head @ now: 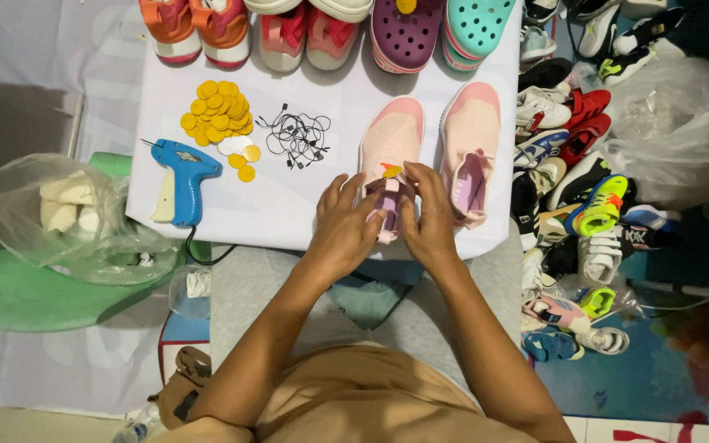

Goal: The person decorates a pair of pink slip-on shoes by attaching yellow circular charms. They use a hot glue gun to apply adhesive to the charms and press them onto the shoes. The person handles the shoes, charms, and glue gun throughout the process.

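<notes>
You sit at a white table point(289, 213) that fills the middle of the view, with a heap of mixed shoes point(576, 189) on the floor along your right and a large clear plastic bag point(67, 221) of pale lumps on a green seat at your left. Along the far edge of the table stands a row of shoes point(322, 33): orange, pink, purple and teal pairs, toes pointing toward you. Nearer to you lies a pair of pink slip-on shoes; the right pink shoe point(469, 148) rests untouched just beside your right hand, while the left pink shoe point(391, 143) sits under both hands at the table's near edge. Your left hand point(345, 230) curls its fingers onto the lilac heel and tongue of that shoe, thumb pressing inward. Your right hand point(430, 217) closes around the same heel from the other side, fingertips pinching near a small yellow and orange tag point(391, 171). Left of the hands lies a blue tagging gun point(184, 176), then a pile of yellow round tags point(217, 111), and a small tangle of black strings point(295, 138) between that pile and the pink pair
</notes>
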